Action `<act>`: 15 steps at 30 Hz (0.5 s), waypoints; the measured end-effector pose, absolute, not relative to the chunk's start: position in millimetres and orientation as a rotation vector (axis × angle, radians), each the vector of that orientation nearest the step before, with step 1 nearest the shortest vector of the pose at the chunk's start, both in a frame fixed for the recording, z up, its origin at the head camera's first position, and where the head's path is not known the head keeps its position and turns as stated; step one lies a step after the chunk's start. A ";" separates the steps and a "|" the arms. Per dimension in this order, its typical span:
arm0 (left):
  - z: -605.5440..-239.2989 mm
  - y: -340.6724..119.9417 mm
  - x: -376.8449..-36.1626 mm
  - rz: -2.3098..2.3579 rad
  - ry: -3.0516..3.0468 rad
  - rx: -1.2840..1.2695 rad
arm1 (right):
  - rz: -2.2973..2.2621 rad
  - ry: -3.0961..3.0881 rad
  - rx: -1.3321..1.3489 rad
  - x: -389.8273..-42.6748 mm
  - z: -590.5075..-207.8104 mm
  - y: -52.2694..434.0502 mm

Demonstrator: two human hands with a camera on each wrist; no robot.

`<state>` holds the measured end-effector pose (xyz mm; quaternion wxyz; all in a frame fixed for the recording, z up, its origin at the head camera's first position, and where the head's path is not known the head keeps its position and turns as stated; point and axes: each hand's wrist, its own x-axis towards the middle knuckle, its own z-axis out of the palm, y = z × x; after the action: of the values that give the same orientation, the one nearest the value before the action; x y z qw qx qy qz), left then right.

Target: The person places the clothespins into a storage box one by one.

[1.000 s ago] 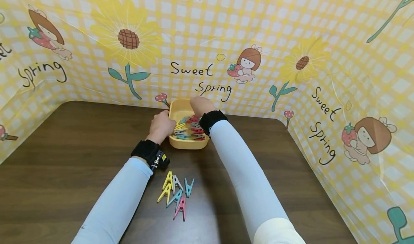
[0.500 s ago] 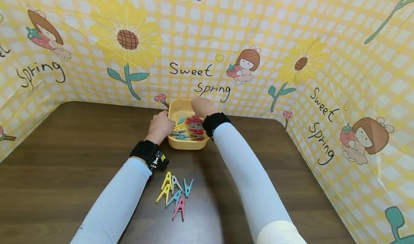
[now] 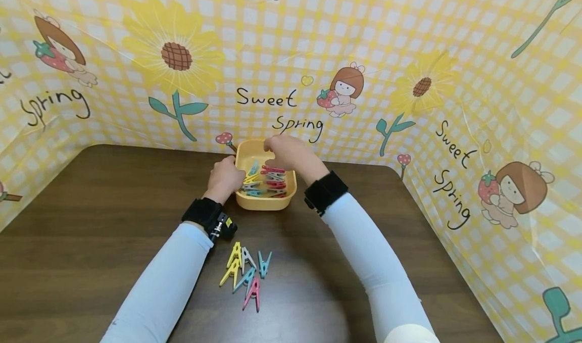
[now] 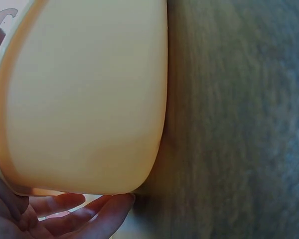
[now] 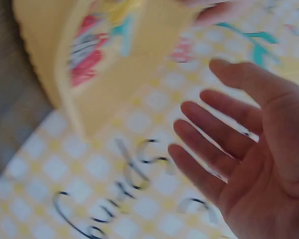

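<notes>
A yellow plastic tub (image 3: 265, 202) stands at the back of the brown table (image 3: 113, 206), with several coloured clothespins (image 3: 265, 181) lying in it. My left hand (image 3: 225, 177) grips the tub's left rim; in the left wrist view its fingers (image 4: 84, 214) lie against the tub's wall (image 4: 84, 99). Over the tub's far right edge hovers my right hand (image 3: 284, 152). The right wrist view shows that hand (image 5: 249, 149) with straight, spread fingers and nothing in it, beside the tub (image 5: 109, 94) and its clothespins (image 5: 87, 50).
A small heap of yellow, teal, grey and pink clothespins (image 3: 247, 275) lies on the table near the left forearm. A yellow checked printed sheet (image 3: 291, 80) walls in the table at the back and on both sides.
My right forearm has swung out to the right while the hand stayed above the tub's far side. The left hand and the tub have not moved.
</notes>
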<state>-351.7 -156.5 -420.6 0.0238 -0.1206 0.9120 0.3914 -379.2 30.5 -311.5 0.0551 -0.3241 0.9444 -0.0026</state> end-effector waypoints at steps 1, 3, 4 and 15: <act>-420.0 -156.5 -352.0 1.214 2.819 -0.375 | -0.014 2.862 -1.030 -370.4 -308.5 33.6; -419.4 -156.2 -352.7 1.209 2.817 -0.376 | -0.012 2.844 -1.150 -352.9 -305.7 40.9; -418.9 -156.1 -352.7 1.206 2.815 -0.376 | 0.005 2.832 -1.223 -344.2 -305.4 45.1; -418.6 -155.7 -350.0 1.182 2.844 -0.357 | 0.005 2.587 -1.633 -285.2 -325.8 78.9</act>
<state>-350.0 -155.7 -418.6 0.0203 -0.1152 0.9171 0.3811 -285.2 78.9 -325.8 0.0412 -0.5335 0.8448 0.0017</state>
